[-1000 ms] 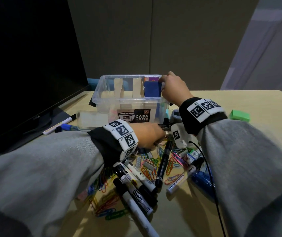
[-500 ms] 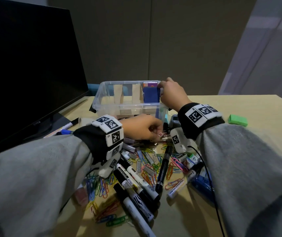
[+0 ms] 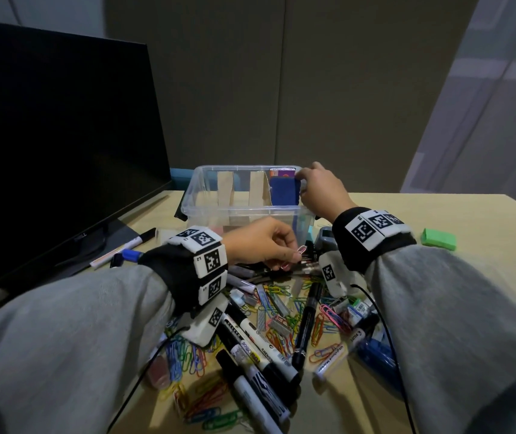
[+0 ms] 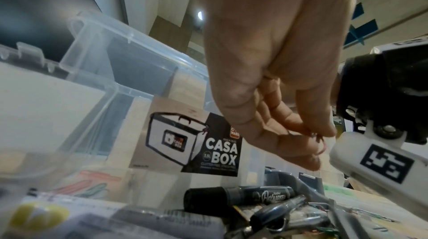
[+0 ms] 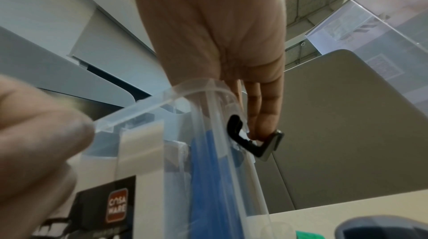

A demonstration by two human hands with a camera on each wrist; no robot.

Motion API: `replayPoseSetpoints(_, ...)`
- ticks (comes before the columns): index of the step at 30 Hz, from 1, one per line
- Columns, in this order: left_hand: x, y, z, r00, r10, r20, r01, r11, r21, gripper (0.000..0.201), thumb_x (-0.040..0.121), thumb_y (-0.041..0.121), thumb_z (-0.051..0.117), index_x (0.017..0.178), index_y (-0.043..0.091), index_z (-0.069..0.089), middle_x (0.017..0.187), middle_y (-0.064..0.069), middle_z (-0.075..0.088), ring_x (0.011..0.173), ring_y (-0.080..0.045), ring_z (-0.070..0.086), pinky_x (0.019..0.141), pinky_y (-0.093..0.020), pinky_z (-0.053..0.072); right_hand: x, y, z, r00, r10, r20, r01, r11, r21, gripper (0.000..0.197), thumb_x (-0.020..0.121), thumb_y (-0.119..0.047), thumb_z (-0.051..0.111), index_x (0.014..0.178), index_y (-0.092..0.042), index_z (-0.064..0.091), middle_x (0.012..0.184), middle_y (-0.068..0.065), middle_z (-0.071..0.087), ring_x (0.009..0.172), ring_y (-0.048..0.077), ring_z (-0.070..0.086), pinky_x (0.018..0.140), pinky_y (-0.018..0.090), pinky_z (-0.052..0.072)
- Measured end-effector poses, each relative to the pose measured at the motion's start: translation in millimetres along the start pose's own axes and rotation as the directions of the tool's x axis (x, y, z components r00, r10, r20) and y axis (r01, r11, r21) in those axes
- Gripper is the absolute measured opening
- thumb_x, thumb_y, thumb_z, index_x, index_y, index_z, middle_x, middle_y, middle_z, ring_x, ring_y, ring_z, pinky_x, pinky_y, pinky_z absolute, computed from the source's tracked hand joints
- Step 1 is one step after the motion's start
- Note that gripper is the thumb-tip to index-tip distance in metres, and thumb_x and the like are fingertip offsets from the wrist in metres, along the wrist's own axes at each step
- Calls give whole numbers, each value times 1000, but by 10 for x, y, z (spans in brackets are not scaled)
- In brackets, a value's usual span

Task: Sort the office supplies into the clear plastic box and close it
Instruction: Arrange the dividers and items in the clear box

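Clear plastic box (image 3: 244, 211) open behind the supply pile. Left hand (image 3: 259, 244) just before its front wall, pinching pink paper clips (image 3: 301, 250). Right hand (image 3: 320, 191) gripping its right rim. Risk: thin clips slipping from the pinch, dropping short of the box.

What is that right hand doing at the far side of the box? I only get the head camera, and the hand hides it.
Observer: The right wrist view shows the fingertips of the right hand touching a black latch on the outside wall of the clear plastic box.
Operator: Is anything written on the box? The left hand, with its grip on a pink paper clip, blocks the front for me.
Observer: Yes. In the left wrist view a label on the front wall reads CASA BOX.
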State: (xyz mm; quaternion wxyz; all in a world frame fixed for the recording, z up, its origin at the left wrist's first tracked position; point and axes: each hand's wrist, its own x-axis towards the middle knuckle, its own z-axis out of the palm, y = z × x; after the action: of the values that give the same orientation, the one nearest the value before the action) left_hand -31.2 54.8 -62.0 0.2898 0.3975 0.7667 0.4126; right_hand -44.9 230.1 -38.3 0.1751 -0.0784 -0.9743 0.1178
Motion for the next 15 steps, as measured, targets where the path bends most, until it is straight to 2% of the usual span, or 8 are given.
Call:
replayPoseSetpoints(2, -14, -4, -10, 999, 4, -32, -4, 1000, 4, 7, 89, 8, 67, 84, 10, 62, 72, 0, 65, 64, -10, 60, 62, -20, 53, -4, -2, -4, 1000, 1, 5, -1, 1000, 1, 32, 93, -7, 50, 124, -10, 59, 118, 11, 49, 101, 34, 58, 84, 42, 48)
replayPoseSetpoints(4, -32, 16, -18, 998, 7, -59, -6, 1000, 22, 5, 89, 7, 67, 88, 3, 63, 73, -2, 65, 61, -7, 60, 59, -16, 52, -9, -1, -8, 1000, -4, 1, 4, 1000, -1, 33, 94, -7, 49, 125, -10, 59, 119, 11, 49, 101, 35, 58, 83, 41, 46)
replayPoseSetpoints(6, -52, 49, -47, 996, 20, -90, -14, 998, 67, 13, 89, 8, 67, 94, -4, 64, 75, -5, 65, 63, -7, 60, 60, -16, 53, -17, 0, -14, 1000, -9, -8, 9, 1000, -3, 32, 95, -6, 47, 124, -9, 59, 118, 12, 49, 101, 35, 58, 80, 38, 44)
replayPoseSetpoints(11, -175, 253, -287, 976, 116, -182, -85, 981, 172, 11, 88, 19, 69, 91, 9, 66, 77, 0, 69, 69, -8, 64, 69, -21, 55, -25, 3, -24, 1000, -19, -10, 19, 1000, -9, 33, 96, -6, 44, 125, -9, 59, 119, 13, 48, 103, 35, 57, 76, 34, 38)
replayPoseSetpoints(13, -236, 339, -447, 948, 133, -291, -88, 983, 163, 9, 88, 19, 69, 90, 11, 65, 78, -1, 70, 70, -8, 66, 64, -18, 55, -22, -1, -25, 1000, -20, -8, 20, 1000, -11, 33, 96, -6, 46, 126, -9, 58, 120, 12, 49, 103, 33, 57, 78, 34, 41)
replayPoseSetpoints(14, -258, 355, -538, 915, 134, -380, -74, 983, 169, 7, 88, 18, 69, 90, 12, 64, 78, -2, 70, 70, -8, 67, 60, -16, 53, -17, -4, -23, 1000, -20, -6, 20, 1000, -10, 33, 96, -7, 46, 127, -9, 58, 120, 12, 49, 103, 32, 58, 80, 36, 43)
replayPoseSetpoints(15, -273, 344, -637, 860, 138, -491, -39, 978, 206, 6, 89, 17, 69, 89, 13, 64, 78, -1, 69, 69, -7, 67, 57, -15, 51, -14, -5, -18, 1000, -19, -2, 19, 1000, -8, 33, 97, -7, 46, 127, -10, 57, 120, 11, 48, 103, 32, 58, 83, 37, 46)
